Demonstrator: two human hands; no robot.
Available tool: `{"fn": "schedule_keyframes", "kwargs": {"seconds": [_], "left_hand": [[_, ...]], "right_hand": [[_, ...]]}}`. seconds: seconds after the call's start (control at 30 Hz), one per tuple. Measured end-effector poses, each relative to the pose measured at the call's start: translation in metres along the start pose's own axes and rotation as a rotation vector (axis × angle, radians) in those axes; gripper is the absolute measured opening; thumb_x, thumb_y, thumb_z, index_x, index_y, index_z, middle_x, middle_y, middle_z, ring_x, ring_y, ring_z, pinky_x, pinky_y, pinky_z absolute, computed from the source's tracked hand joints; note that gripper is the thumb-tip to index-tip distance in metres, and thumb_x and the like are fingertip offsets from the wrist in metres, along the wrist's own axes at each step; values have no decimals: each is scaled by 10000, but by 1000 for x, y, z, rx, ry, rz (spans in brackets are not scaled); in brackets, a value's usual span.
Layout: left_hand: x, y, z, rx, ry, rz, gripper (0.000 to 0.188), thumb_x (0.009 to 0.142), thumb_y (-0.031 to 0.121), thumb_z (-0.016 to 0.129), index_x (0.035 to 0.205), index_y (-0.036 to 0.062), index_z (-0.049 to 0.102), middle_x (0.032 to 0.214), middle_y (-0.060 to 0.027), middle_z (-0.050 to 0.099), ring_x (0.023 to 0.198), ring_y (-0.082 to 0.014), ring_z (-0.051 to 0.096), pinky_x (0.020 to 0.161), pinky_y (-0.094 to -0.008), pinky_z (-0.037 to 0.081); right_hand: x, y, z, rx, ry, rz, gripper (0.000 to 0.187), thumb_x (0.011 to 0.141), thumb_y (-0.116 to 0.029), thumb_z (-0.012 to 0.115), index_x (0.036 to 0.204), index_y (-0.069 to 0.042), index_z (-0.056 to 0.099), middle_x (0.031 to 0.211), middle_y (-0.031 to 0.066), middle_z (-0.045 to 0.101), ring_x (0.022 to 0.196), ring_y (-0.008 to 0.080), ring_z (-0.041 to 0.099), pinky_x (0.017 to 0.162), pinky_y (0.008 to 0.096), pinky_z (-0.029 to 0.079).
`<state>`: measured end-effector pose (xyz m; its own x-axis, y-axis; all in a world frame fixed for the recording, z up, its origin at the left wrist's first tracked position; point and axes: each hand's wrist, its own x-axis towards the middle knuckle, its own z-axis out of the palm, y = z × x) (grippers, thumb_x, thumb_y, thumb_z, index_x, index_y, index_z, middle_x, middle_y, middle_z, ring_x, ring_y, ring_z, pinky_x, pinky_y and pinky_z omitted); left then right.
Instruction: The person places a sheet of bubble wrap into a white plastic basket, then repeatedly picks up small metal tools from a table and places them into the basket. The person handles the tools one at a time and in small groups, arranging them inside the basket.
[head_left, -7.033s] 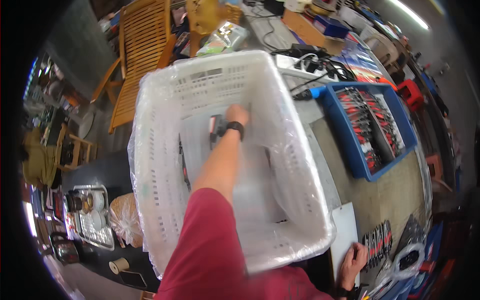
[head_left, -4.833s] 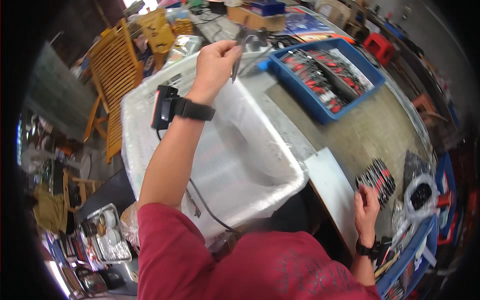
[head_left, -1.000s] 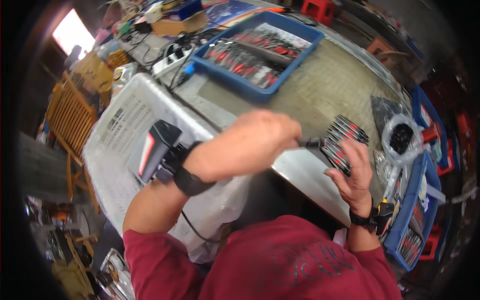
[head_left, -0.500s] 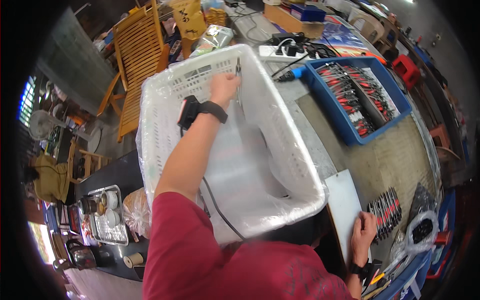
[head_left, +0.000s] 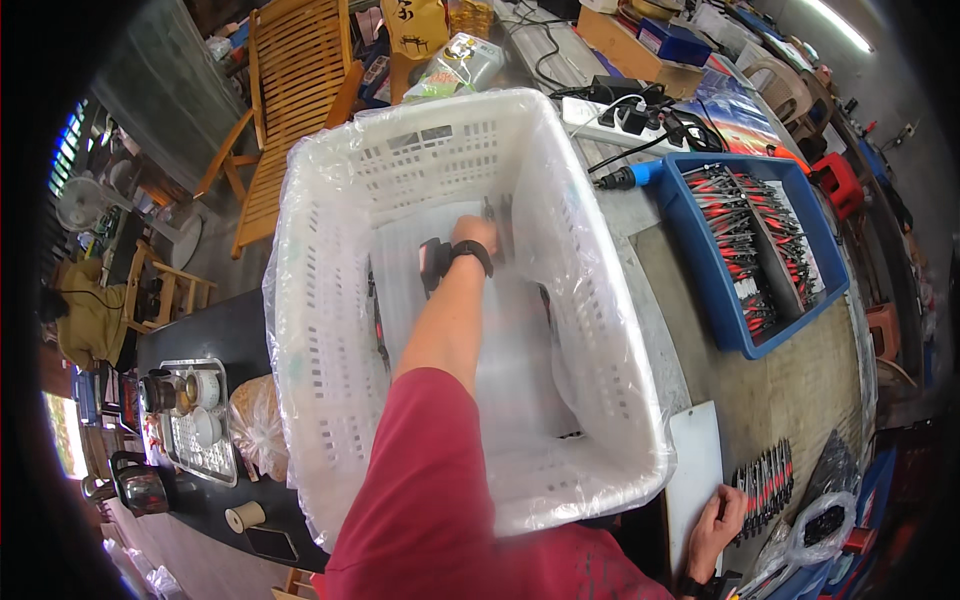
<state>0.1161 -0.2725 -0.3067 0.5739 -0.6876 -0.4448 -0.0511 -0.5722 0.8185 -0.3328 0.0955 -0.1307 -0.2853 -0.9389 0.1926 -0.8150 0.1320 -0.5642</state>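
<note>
Down inside the white plastic basket [head_left: 330, 330], which is lined with a clear plastic bag [head_left: 590, 330], the person's left hand [head_left: 474, 232] reaches toward the far wall. It appears closed around a small dark bundle of pliers [head_left: 497, 215], though the fingers are turned away from the head camera and the grip itself is hard to make out. The pliers sit just beyond the knuckles, low in the basket near its far side, with their long axis running roughly away from the person, toward the top of the picture. Which end is handle and which is jaw cannot be told at this size. A black wrist-worn device [head_left: 436, 263] sits on the forearm just behind the hand. The liner likely keeps small tools from slipping through the basket's slots, and the arm goes in deep because the walls are tall.

Over at the lower right, the right hand [head_left: 716, 513] rests on the workbench [head_left: 800, 390] with fingers curled at the edge of a white board [head_left: 692, 470]; it looks loosely open and grips nothing. Just beside it lies a row of red-and-black handled tools [head_left: 765, 480], laid parallel for easy picking. Farther up the bench, a blue tray [head_left: 700, 270] holds many more of the same tools in rows. A wooden chair [head_left: 290, 90] stands beyond the basket.
</note>
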Motion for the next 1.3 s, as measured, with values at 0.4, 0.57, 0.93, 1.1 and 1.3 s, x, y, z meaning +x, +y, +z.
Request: {"fn": "schedule_keyframes", "kwargs": {"seconds": [0.4,0.57,0.93,1.1,1.3], "left_hand": [[-28,15,3,366,225,326,190,683,200,658,640,17,627,682,-161,628,657,-333,614,598,-406,471],[-36,20,5,348,267,354,177,688,205,652,719,31,644,774,-195,628,784,-380,599,698,-423,476],[-25,17,10,427,340,465,170,753,144,550,784,2,639,861,-221,622,846,-395,590,719,-444,474],[-48,53,-13,520,100,410,183,719,109,579,835,-13,653,910,-234,627,884,-372,603,764,-413,488],[-81,92,-38,490,-68,518,223,695,105,553,839,-39,646,865,-249,621,873,-382,598,772,-414,474]], "right_hand": [[2,-2,2,-12,28,-81,89,797,13,488,876,26,527,850,141,493,789,273,488,709,340,405],[2,-3,1,-43,25,-72,90,802,15,486,879,26,530,849,137,493,791,272,491,717,339,406],[4,-7,0,-31,50,-91,139,757,29,483,888,35,528,851,151,491,783,276,491,714,339,410],[2,-15,-8,-138,91,-190,136,795,-32,563,909,12,623,845,194,589,783,353,539,738,418,427],[0,3,-1,-29,104,-175,143,772,-1,515,904,25,562,855,165,527,794,300,510,731,364,414]]}}
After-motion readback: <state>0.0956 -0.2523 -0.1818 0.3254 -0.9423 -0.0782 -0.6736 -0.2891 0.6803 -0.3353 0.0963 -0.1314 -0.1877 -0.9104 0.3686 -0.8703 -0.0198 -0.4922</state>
